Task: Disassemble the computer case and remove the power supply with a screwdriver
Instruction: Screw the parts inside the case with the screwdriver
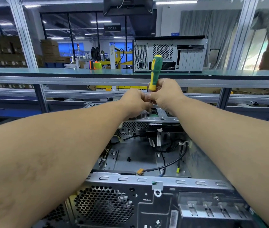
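An open computer case lies on its side in front of me, rear panel nearest, loose cables inside. Its power supply, a grey perforated box, sits at the far end under a metal bracket. My right hand grips the lower handle of a green and yellow screwdriver, which stands upright over the case's far end. My left hand is curled right beside it, fingers pinching near the screwdriver's shaft; the shaft and tip are hidden behind both hands.
A second computer case stands on the green shelf beyond the aluminium frame rails. A rear fan grille and expansion slot covers face me. Cardboard boxes stack at far left and right.
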Demonstrator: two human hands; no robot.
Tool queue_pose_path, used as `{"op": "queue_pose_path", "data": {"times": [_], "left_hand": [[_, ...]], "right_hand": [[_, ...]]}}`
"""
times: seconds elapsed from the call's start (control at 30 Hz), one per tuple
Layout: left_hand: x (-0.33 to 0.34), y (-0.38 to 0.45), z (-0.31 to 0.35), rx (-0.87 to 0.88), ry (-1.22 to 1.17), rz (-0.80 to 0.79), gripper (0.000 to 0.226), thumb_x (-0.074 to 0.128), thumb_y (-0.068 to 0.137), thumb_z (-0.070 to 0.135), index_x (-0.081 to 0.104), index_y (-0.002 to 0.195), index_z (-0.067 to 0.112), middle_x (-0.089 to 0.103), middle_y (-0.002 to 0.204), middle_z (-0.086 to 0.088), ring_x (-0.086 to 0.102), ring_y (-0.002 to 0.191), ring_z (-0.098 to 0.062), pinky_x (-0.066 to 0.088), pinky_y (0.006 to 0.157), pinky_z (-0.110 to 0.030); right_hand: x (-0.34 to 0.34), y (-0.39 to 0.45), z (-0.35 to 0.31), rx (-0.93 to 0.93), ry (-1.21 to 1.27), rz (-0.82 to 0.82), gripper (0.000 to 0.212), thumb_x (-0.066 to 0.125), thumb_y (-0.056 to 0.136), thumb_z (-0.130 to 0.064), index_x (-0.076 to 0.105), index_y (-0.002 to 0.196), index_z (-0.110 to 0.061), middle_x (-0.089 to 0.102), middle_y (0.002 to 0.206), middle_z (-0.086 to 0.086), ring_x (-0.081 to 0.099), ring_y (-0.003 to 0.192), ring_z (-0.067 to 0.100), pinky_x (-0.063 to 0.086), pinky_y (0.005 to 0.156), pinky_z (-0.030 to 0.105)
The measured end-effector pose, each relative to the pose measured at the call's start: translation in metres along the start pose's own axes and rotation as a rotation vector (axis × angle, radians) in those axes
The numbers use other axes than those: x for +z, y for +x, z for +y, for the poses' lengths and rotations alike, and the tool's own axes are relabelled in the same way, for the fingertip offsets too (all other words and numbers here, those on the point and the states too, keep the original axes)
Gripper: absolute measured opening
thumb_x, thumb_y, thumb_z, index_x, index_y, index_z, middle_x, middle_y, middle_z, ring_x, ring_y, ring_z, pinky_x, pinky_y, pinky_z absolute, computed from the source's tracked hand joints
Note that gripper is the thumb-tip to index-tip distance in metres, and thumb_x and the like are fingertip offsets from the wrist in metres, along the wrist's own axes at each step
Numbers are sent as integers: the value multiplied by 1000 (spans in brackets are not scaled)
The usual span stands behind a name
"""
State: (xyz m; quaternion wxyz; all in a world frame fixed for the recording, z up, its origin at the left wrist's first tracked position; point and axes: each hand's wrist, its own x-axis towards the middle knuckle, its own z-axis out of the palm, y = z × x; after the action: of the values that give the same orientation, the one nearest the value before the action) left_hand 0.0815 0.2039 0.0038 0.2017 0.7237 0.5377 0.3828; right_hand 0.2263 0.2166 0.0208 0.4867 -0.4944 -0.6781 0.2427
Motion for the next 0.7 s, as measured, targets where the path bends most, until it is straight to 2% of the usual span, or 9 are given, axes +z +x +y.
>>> {"op": "queue_pose_path", "data": {"times": [0.13, 0.2, 0.27, 0.33, 0.53, 0.63, 0.7], "left_hand": [[1, 2, -2, -1, 9, 6, 13, 79, 91, 21, 76, 80, 14, 78, 88, -10, 61, 70, -17, 53, 66, -33], [1, 2, -2, 3, -3, 13, 15, 82, 88, 22, 75, 79, 13, 76, 83, -10, 59, 70, -19, 55, 71, -37], [2, 3, -2, 7, -9, 18, 21, 85, 85, 24, 70, 70, 19, 68, 73, -3, 54, 66, -18, 51, 67, -34], [2, 3, -2, 10, -12, 19, 24, 86, 84, 25, 68, 68, 20, 65, 71, 0, 53, 64, -17, 50, 65, -33], [1, 4, -4, 12, -27, 6, 13, 84, 85, 17, 73, 78, 16, 74, 80, -6, 58, 67, -16, 54, 67, -35], [1, 5, -5, -11, -12, 2, 8, 82, 87, 16, 76, 83, 12, 77, 87, -10, 61, 69, -17, 57, 70, -39], [0, 6, -7, -37, -3, 9, 13, 82, 87, 19, 76, 86, 7, 77, 85, -13, 57, 64, -18, 54, 66, -37]], "right_hand": [[-1, 1, 0, 6, 19, 19, 26, 86, 80, -7, 70, 97, -18, 76, 94, 8, 74, 93, 27, 62, 84, 47], [-1, 0, -1, 5, 18, 29, 28, 88, 79, -9, 70, 99, -17, 76, 93, 6, 74, 92, 26, 62, 84, 47], [-1, -1, -1, 10, -2, 31, 30, 89, 78, -10, 71, 101, -17, 76, 93, 6, 74, 93, 26, 62, 85, 47], [-1, -1, -3, 7, -31, 35, 29, 89, 79, -12, 71, 101, -17, 76, 92, 5, 74, 92, 25, 62, 84, 47], [-2, -3, -7, -22, -158, 49, 26, 88, 81, -20, 71, 101, -19, 76, 92, 1, 73, 91, 21, 61, 86, 44], [-2, -4, -8, -40, -190, 48, 27, 84, 85, -16, 69, 107, -21, 74, 91, 1, 73, 89, 23, 61, 85, 44], [-2, -6, -9, -42, -177, 43, 35, 83, 86, -12, 67, 115, -25, 74, 89, 1, 74, 87, 23, 62, 84, 44]]}}
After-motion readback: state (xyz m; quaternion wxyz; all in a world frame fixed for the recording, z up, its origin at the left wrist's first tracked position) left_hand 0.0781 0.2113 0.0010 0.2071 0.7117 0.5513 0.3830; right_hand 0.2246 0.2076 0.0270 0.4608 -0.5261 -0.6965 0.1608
